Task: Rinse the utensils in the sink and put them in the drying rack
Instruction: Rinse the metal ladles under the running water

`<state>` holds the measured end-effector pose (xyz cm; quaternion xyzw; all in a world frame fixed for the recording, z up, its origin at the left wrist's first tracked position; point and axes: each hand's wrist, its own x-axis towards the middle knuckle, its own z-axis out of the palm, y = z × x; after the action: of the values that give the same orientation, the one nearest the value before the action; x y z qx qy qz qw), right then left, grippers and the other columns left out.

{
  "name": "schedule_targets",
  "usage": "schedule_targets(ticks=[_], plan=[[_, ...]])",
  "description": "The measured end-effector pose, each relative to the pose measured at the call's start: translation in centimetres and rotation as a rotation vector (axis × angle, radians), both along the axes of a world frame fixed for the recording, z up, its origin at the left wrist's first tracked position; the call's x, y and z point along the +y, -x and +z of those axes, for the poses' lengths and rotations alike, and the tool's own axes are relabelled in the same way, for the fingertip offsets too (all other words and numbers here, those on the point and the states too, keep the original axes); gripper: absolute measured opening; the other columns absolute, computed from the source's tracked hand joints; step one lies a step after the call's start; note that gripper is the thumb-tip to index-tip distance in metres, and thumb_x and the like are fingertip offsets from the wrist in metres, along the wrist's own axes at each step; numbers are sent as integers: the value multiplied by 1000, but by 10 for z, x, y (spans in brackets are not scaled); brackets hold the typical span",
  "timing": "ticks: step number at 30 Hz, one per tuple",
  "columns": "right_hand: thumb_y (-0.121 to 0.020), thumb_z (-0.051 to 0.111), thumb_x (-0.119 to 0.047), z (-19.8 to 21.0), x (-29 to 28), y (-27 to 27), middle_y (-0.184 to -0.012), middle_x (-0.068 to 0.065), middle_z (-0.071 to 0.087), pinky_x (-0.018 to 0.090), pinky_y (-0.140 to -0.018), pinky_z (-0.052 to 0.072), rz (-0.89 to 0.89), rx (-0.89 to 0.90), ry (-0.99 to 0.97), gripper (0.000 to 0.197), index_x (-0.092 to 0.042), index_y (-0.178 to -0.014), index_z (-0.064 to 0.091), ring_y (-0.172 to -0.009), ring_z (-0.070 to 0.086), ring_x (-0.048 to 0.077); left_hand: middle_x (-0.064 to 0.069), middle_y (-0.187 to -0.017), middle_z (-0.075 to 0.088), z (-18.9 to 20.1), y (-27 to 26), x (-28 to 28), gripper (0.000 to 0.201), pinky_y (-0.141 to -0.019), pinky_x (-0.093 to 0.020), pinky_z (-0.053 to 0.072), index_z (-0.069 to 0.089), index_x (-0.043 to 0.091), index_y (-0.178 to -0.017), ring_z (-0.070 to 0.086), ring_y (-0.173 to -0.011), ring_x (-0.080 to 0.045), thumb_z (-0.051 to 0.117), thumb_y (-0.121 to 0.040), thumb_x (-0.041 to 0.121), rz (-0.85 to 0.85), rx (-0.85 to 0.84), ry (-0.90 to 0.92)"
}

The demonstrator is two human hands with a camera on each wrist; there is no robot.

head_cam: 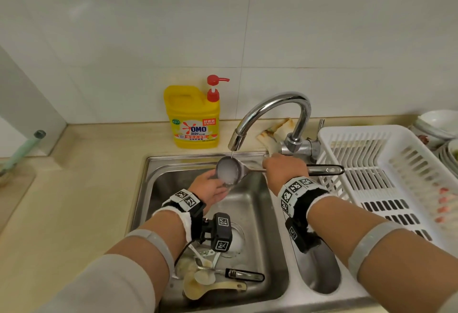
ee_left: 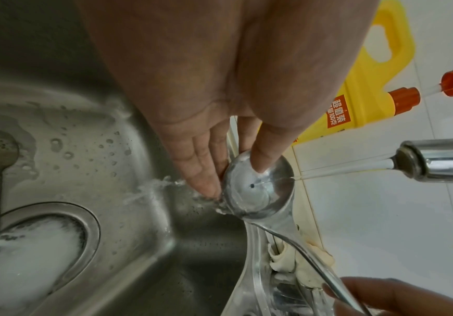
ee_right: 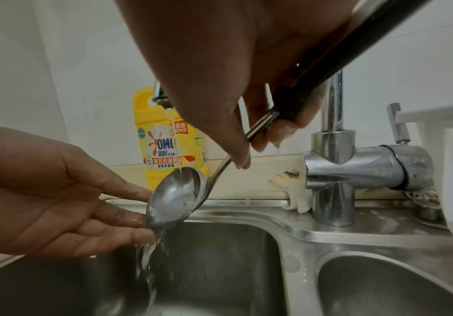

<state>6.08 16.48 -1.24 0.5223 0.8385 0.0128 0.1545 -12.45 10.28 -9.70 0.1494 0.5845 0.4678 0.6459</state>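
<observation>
A steel ladle (head_cam: 228, 170) with a black handle (head_cam: 324, 170) is held under the running faucet (head_cam: 272, 114) over the sink (head_cam: 262, 213). My right hand (head_cam: 282, 167) grips its handle; the grip shows in the right wrist view, where the ladle (ee_right: 175, 197) fills with water. My left hand (head_cam: 210, 188) lies with straight fingers against the bowl's underside, thumb on its rim. In the left wrist view the left hand's fingers (ee_left: 201, 166) touch the ladle bowl (ee_left: 258, 188). Several dirty utensils (head_cam: 215, 275) lie at the sink's near end. The white drying rack (head_cam: 386, 171) stands to the right.
A yellow detergent bottle (head_cam: 194, 119) stands behind the sink by the tiled wall. A second, small basin (head_cam: 319, 270) lies between sink and rack. Bowls (head_cam: 436, 124) are stacked at the far right. A cloth (head_cam: 275, 131) lies behind the faucet.
</observation>
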Motion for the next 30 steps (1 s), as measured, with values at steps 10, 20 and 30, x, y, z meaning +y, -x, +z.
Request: schedule_targets(ticks=[10, 20, 30], plan=[[-87, 54, -8, -7, -14, -5, -110, 5, 50, 40, -75, 50, 0, 101, 43, 35, -21, -119, 48, -95, 61, 31, -31, -113, 68, 9, 14, -3, 48, -84, -42, 59, 56, 2, -117, 71, -100, -38, 73, -88, 36, 76, -215, 117], [-98, 58, -33, -4, -20, -12, -93, -12, 64, 28, -89, 51, 4, 442, 243, 21, -28, -116, 68, -93, 62, 12, -19, -128, 63, 25, 27, -35, 40, -88, -31, 54, 54, -1, -132, 63, -112, -29, 52, -94, -12, 129, -127, -165], [-94, 64, -32, 78, -12, -113, -89, -12, 66, 25, -75, 45, 20, 364, 94, 5, -29, -96, 68, -83, 61, 11, -13, -122, 68, 90, -53, -20, 27, -101, -49, 51, 53, 15, -125, 70, -109, -31, 59, -99, 21, -33, -117, -294]])
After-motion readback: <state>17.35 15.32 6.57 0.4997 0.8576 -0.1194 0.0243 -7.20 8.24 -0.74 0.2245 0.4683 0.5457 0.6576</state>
